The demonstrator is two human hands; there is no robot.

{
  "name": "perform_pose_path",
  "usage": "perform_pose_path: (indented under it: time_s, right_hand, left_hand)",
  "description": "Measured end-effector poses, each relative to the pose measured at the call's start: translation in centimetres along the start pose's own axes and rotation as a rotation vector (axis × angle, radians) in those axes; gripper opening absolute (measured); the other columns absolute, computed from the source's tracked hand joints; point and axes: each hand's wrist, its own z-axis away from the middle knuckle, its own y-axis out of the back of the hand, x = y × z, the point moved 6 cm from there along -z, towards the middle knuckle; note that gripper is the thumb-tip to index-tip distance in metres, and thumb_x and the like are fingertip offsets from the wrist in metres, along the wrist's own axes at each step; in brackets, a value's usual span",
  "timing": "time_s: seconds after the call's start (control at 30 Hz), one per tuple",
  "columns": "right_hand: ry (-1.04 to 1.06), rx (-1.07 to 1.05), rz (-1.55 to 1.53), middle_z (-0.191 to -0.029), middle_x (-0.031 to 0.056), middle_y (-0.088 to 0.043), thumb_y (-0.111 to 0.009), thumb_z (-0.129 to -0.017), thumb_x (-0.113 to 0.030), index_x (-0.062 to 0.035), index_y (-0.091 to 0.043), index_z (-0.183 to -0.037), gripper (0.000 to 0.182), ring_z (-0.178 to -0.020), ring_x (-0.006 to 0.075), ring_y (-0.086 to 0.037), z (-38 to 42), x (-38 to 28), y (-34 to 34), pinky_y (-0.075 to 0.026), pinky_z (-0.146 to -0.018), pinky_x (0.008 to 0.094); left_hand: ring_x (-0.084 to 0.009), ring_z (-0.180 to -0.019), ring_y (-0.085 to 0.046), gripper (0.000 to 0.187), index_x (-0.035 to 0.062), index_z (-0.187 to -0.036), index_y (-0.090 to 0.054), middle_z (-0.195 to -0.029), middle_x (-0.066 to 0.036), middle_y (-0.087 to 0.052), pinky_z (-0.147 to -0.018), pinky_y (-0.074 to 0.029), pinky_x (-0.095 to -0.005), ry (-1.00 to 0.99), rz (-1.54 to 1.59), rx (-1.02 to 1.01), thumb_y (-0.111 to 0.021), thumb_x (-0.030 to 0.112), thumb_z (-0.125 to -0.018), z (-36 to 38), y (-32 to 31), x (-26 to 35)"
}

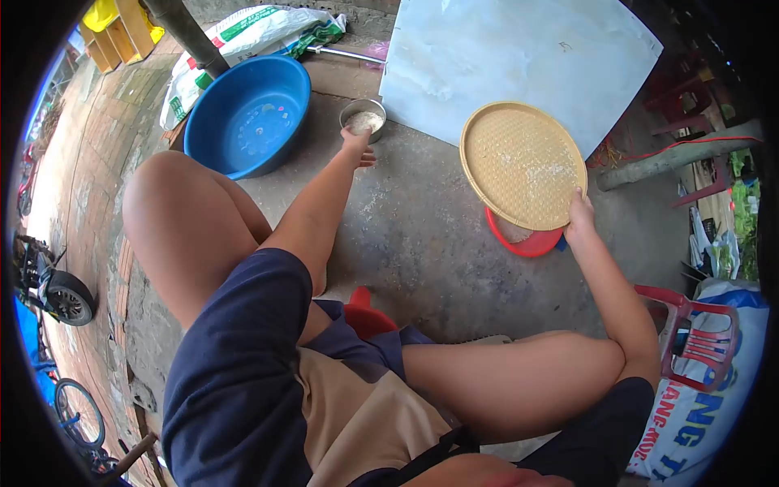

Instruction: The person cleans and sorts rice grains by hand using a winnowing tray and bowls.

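My left hand (357,148) is at the near rim of a small metal bowl (379,108) with pale grains (363,122) inside. Its thumb appears to lie over the rim, the other fingers outside below it. Out to the right, my right hand (579,216) grips the lower right edge of a round woven tray (507,150). White grains are scattered over the tray's surface. Partly hidden beneath the tray sits a red basin (529,246), also with pale grains in it.
A large blue tub (251,122) stands left of the metal bowl, beside a pole (187,36) and a printed sack (251,32). A pale board (519,57) leans behind. A red chair (690,333) and another sack (698,406) are at right. Grains dot the concrete floor (406,243).
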Motion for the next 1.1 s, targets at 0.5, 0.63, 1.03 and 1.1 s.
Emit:
perform_pose_path:
  time_s: [0.5, 0.63, 1.03, 1.1]
  right_hand:
    - [-0.182, 0.439, 0.122, -0.117, 0.013, -0.053, -0.04, -0.094, -0.029, -0.0063, -0.042, -0.124, 0.038, -0.106, 0.0235, -0.052, 10.5, 2.8, 7.6, -0.041, -0.088, 0.0354]
    - [-0.093, 0.421, 0.191, -0.114, 0.0127, -0.055, -0.04, -0.094, -0.027, -0.0058, -0.046, -0.12, 0.034, -0.104, 0.0232, -0.053, 8.6, 1.1, 6.4, -0.042, -0.086, 0.035]
    - [-0.074, 0.173, -0.079, -0.119, 0.0095, -0.052, -0.037, -0.096, -0.028, -0.0093, -0.042, -0.124, 0.034, -0.108, 0.0214, -0.051, 4.9, 2.5, 2.3, -0.044, -0.089, 0.0377]
    - [-0.054, 0.143, -0.076, -0.117, 0.0086, -0.053, -0.038, -0.095, -0.027, -0.0093, -0.045, -0.122, 0.032, -0.105, 0.0201, -0.052, 4.4, 3.1, 1.3, -0.044, -0.087, 0.0355]
  left_hand:
    - [-0.0425, -0.097, -0.055, 0.069, 0.0199, -0.139, -0.01, -0.114, -0.029, -0.051, -0.086, -0.044, -0.0474, -0.241, -0.166, 0.454, -0.045, 0.011, -0.081, 7.1, -5.8, -2.9]
    - [-0.0421, -0.102, -0.054, 0.064, 0.01, -0.139, -0.015, -0.117, -0.029, -0.049, -0.088, -0.042, -0.0462, -0.157, -0.283, 0.255, -0.045, 0.016, -0.082, 5.1, -9.9, -7.7]
    - [-0.0314, -0.121, -0.041, 0.068, 0.0041, -0.136, -0.027, -0.132, -0.023, -0.037, -0.098, -0.038, -0.0448, -0.014, 0.684, -1.022, -0.046, 0.048, -0.087, 20.6, -19.9, 2.6]
    - [-0.0307, -0.116, -0.046, 0.064, 0.0033, -0.134, -0.029, -0.129, -0.023, -0.041, -0.094, -0.042, -0.0442, -0.05, 0.496, -1.006, -0.046, 0.044, -0.088, 20.7, -18.4, 4.7]
